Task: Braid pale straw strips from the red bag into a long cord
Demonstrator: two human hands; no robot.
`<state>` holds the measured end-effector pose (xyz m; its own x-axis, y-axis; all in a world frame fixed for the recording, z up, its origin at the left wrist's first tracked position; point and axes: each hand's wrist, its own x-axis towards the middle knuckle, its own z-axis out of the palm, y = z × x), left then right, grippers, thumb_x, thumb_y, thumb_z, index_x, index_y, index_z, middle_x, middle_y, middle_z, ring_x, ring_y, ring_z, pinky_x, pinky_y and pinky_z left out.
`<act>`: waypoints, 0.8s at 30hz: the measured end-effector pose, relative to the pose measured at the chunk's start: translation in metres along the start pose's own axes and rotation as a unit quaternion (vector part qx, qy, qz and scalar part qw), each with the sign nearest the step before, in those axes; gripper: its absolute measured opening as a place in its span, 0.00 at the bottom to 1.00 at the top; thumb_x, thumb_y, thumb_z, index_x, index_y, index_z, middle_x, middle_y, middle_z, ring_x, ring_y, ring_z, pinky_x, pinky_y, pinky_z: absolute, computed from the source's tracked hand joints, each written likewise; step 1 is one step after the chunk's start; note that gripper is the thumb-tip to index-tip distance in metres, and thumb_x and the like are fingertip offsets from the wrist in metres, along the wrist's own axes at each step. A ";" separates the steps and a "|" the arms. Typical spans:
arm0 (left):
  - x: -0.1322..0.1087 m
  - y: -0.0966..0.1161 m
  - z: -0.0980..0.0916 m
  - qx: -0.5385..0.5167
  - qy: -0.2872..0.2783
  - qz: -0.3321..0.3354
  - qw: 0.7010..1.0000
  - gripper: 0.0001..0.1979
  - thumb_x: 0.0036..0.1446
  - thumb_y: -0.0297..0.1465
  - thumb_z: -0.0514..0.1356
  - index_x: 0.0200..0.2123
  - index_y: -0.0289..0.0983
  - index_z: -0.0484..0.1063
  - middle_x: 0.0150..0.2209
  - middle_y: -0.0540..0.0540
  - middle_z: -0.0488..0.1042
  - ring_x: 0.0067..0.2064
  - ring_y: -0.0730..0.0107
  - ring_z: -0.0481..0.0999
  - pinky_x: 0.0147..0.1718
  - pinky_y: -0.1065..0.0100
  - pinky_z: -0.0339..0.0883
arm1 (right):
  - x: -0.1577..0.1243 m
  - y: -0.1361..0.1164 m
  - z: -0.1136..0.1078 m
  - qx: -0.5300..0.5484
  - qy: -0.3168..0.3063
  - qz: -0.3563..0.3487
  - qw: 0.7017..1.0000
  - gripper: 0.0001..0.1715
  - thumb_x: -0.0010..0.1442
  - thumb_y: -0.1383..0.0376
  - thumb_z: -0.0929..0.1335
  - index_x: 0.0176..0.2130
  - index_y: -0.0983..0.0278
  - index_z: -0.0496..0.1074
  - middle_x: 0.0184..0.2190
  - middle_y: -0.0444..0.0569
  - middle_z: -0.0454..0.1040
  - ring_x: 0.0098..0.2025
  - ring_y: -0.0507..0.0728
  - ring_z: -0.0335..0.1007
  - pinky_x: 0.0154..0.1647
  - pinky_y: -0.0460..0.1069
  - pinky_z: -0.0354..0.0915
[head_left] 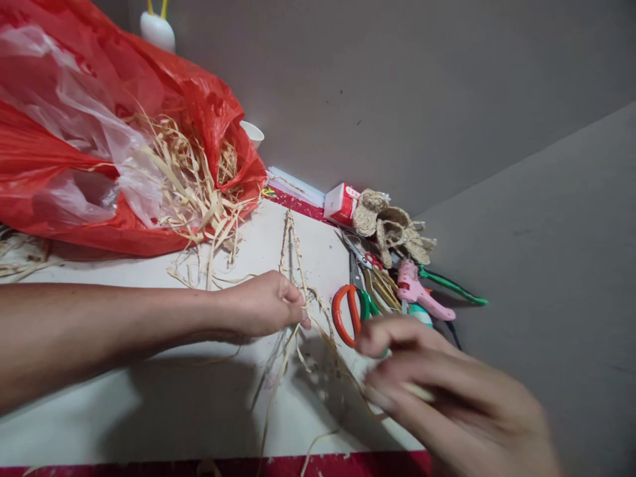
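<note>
My left hand (pixel 273 306) reaches in from the left, its thumb and fingers pinched on a thin braided straw cord (pixel 298 255). The cord forms a narrow loop above the hand, and loose strand ends hang below the fingers. At the lower right my right hand (pixel 452 397) is smeared by motion, with its thumb and fingers closed together. A straw strand (pixel 350 377) runs from near the cord to these fingertips, and a pale bit shows between the fingers. The right hand is close to the orange-handled scissors (pixel 348 315).
A red plastic bag (pixel 213 99) spills dry straw (pixel 193 179) at the left. Along the wall lie a pink glue gun (pixel 422 291), a green-handled tool (pixel 454 286), woven straw pieces (pixel 392 225) and a red-and-white box (pixel 342 204). A white cup (pixel 252 134) stands behind the bag.
</note>
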<state>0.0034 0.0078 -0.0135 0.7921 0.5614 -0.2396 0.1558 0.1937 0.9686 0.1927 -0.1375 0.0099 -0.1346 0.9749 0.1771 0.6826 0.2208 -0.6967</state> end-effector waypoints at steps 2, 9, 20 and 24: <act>0.000 0.001 0.000 -0.021 0.001 0.002 1.000 0.10 0.50 0.34 0.57 0.23 0.33 0.69 0.18 0.55 0.61 0.20 0.80 0.51 0.21 0.72 0.44 | 0.055 -0.027 -0.008 -0.023 0.019 -0.056 0.998 0.07 0.54 0.70 0.70 0.30 0.57 0.76 0.36 0.50 0.72 0.40 0.58 0.70 0.36 0.51 0.67; -0.004 0.007 -0.002 -0.022 -0.002 -0.016 1.000 0.09 0.49 0.32 0.55 0.20 0.35 0.64 0.15 0.57 0.52 0.18 0.80 0.47 0.19 0.72 0.40 | 0.071 -0.010 0.015 -0.112 0.042 -0.087 0.989 0.04 0.55 0.69 0.69 0.31 0.60 0.74 0.40 0.52 0.71 0.44 0.59 0.69 0.39 0.53 0.66; -0.002 0.003 -0.003 0.054 -0.013 -0.001 0.998 0.10 0.50 0.33 0.52 0.24 0.35 0.68 0.18 0.55 0.56 0.20 0.79 0.50 0.19 0.71 0.43 | 0.070 -0.010 0.014 -0.105 -0.027 -0.012 0.994 0.05 0.59 0.67 0.66 0.30 0.62 0.66 0.24 0.44 0.69 0.24 0.51 0.64 0.24 0.45 0.61; -0.002 0.002 -0.003 0.053 0.000 -0.008 0.999 0.10 0.50 0.33 0.52 0.24 0.35 0.69 0.18 0.54 0.56 0.20 0.78 0.50 0.19 0.71 0.42 | 0.070 -0.008 0.014 -0.123 -0.012 -0.015 0.992 0.06 0.59 0.67 0.66 0.29 0.62 0.65 0.21 0.41 0.65 0.21 0.49 0.61 0.21 0.44 0.58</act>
<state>0.0004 0.0092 -0.0116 0.7893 0.5589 -0.2543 0.2289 0.1164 0.9665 0.1675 -0.0710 0.0183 -0.1722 0.9690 0.1771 0.8319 0.2394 -0.5007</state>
